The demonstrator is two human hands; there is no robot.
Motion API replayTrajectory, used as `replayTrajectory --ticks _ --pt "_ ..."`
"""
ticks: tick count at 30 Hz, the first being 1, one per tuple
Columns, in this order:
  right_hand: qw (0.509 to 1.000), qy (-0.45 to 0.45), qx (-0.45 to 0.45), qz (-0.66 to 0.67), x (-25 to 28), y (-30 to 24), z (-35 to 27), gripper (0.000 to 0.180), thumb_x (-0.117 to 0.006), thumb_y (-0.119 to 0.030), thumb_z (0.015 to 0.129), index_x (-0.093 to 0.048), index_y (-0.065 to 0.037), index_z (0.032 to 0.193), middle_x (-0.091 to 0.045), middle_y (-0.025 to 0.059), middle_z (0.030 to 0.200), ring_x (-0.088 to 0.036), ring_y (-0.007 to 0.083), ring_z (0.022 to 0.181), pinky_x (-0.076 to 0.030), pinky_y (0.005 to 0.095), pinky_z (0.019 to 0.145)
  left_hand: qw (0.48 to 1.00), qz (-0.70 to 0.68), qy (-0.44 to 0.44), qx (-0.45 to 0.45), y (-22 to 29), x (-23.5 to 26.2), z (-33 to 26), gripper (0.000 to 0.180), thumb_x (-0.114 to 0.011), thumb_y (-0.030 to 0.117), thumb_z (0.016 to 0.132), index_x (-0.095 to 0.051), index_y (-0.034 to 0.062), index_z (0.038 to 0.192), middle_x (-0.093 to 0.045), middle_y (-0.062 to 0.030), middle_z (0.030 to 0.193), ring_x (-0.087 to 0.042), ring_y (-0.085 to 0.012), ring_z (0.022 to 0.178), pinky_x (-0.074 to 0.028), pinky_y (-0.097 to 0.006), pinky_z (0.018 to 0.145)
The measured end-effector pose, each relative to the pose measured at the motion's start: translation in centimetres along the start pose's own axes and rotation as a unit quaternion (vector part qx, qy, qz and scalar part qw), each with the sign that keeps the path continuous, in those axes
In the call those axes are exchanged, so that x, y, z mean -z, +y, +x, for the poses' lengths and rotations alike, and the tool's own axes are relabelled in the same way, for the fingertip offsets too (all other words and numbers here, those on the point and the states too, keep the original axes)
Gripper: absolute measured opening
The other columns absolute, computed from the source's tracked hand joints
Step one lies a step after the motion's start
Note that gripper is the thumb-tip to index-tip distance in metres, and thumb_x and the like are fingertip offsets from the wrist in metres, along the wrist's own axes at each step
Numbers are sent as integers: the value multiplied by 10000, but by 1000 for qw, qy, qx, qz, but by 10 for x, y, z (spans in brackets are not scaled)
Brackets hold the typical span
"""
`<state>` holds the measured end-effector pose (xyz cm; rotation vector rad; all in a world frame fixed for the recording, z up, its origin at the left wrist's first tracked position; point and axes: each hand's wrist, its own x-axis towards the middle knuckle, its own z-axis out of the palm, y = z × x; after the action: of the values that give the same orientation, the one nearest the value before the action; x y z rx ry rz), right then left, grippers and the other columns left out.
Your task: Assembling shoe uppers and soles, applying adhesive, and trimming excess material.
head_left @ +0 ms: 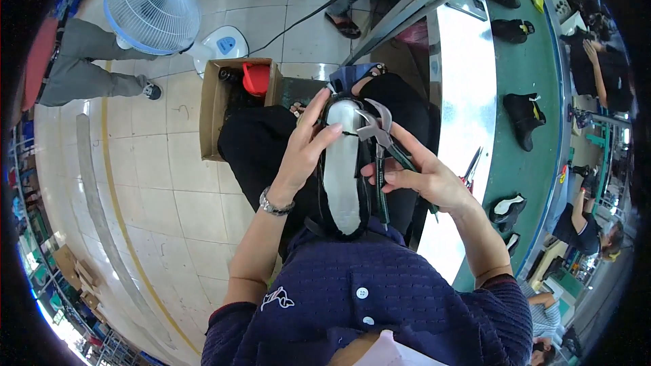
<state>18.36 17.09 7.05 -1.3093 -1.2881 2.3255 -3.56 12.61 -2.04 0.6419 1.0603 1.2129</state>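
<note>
A black shoe (342,186) lies sole-up across my lap, its white underside facing me. The fingers and thumb of my left hand (308,142) close round the toe end, with the thumb pressing on the white surface. My right hand (437,176) grips a pair of pincers (382,137) by their dark green handles. The grey curved jaws are at the right edge of the shoe's toe, close to my left thumb. From this view I cannot tell whether the jaws bite on the shoe's edge.
To my right runs a metal ledge (468,74) beside a green conveyor belt (519,166) carrying several black shoes. A cardboard box (213,122) with a red container (255,79) stands front left. Beyond it is a fan (152,7). A standing person (88,61) is at far left; others sit at right.
</note>
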Motion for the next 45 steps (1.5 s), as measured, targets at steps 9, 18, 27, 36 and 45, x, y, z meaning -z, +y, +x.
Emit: replayTrajectory --ticks 9,18,27,36,45 --pt "996 3 -59 -61 -17 -18 25 656 -454 -76 993 -81 -115 1531 -536 57 776 -570 128 741 -521 300 647 990 121 67 -32 -6 -6 28 319 -577 104 909 -624 12 1210 -684 -85 1041 -607 -81 890 -479 -229 795" --pt "957 60 34 -281 -22 0 20 670 -471 -47 967 -81 -46 1513 -592 98 689 -600 183 582 -496 296 583 998 24 56 1 4 -5 29 324 -571 70 925 -615 3 1239 -649 -50 1100 -569 -59 878 -448 -198 789" --pt "876 1 -46 -480 -7 -48 15 635 -519 -52 928 -221 -112 1485 -669 222 825 -665 353 627 -523 424 592 986 140 65 61 2 -1 30 327 -658 164 902 -645 7 1188 -698 -71 1015 -554 -23 777 -444 -191 675" --pt "759 193 114 -611 -22 -3 44 704 -553 -105 902 -200 -145 1510 -604 207 746 -624 321 537 -501 423 462 968 239 46 -65 1 0 27 319 -588 151 930 -617 25 1221 -680 -161 1116 -618 -117 761 -474 -237 686" --pt "775 150 94 -607 -29 -3 45 723 -577 -91 890 -198 -135 1504 -649 195 792 -645 337 611 -507 418 527 976 210 19 -50 0 8 29 350 -565 128 945 -576 36 1282 -655 -36 937 -477 -37 683 -413 -216 606"
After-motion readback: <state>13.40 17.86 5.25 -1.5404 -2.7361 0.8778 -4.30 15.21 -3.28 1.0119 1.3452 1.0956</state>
